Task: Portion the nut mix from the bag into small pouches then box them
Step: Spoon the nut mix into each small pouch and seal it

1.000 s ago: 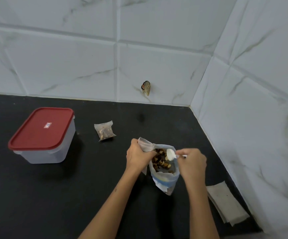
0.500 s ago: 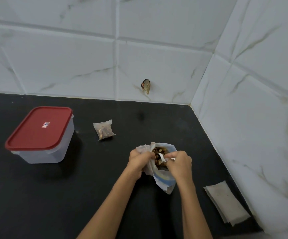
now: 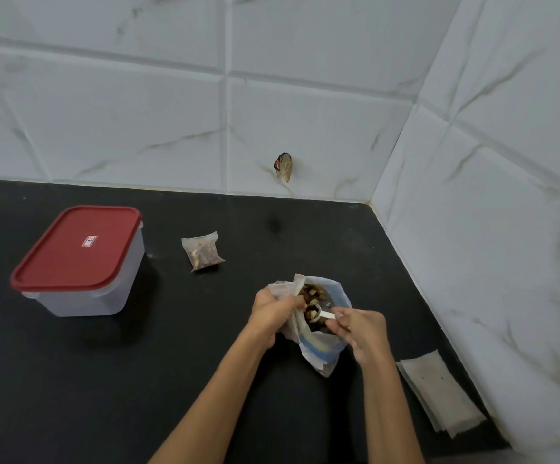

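Lifting the spoon [image 3: 320, 314] back out of the nut bag [image 3: 325, 333], I now have it heaped with mix; half a second ago its bowl was buried among the nuts, and a second ago it sat empty at the bag's mouth. So one scoop is loaded, and I judge the next move is to tip it into the pouch [image 3: 280, 289] I hold beside the bag.

My right hand [image 3: 360, 333] pinches the spoon's handle between thumb and fingertips. My left hand [image 3: 272, 311] is clenched on the bag's rim together with that crumpled empty pouch, keeping the mouth open. The bag stands on the black counter [image 3: 138, 380], between my hands, near the corner of the wall.

Counting: one bag, one spoon, one pouch in hand. One filled pouch [image 3: 203, 251] lies beyond my hands, towards the wall. One box [image 3: 81, 262] with its red lid on stands well to the left, so nothing looks boxed yet. One stack of flat empty pouches [image 3: 439, 398] lies to my right by the wall; I cannot tell how many are in it. Something small hangs on the tiles [image 3: 283, 166].
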Demonstrator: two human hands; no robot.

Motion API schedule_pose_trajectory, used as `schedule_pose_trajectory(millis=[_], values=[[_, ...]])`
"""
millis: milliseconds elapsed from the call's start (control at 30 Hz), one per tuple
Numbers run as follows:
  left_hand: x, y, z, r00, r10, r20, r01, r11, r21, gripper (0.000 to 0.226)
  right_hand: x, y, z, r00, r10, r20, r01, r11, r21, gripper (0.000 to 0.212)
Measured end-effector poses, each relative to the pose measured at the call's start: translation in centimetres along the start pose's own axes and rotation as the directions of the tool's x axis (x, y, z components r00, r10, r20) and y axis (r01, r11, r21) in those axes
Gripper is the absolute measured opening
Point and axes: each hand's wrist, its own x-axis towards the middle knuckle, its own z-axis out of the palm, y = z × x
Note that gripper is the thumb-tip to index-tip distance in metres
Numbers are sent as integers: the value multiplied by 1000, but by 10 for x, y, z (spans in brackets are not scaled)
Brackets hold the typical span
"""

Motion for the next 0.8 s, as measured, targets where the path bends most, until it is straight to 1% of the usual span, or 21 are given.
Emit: schedule_pose_trajectory(millis=[167,300,367,433,533,600,700,767,800], values=[[-3,3,-1,1000,13,-10,-13,998,55,34,-4,-2,-8,998,48,40,-55,978,199,16],[-4,2,-1,998,56,-32,-51,988,145,47,-8,-3,-8,997,50,61,-64,965,254,17],[-6,3,-1,989,141,-53,-123,961,249,48,-11,-3,-10,997,49,57,-63,955,291,16],[-11,6,-1,961,267,-79,-218,899,380,39,-17,-7,-12,999,28,44,-41,942,332,16],[-20,10,1,893,441,-90,-349,804,482,32,-36,-23,-15,995,-92,28,74,921,382,17],[-26,15,3,866,494,-80,-393,769,504,32,-53,-36,-13,980,-196,19,176,917,359,18],[-31,20,6,844,533,-56,-437,745,503,34,-76,-47,-4,932,-362,25,347,909,230,19],[-32,23,7,840,540,-50,-453,751,481,34,-86,-47,1,877,-480,42,476,876,77,20],[-33,24,7,841,539,-51,-457,757,468,34,-89,-44,4,841,-539,53,541,840,-41,20]])
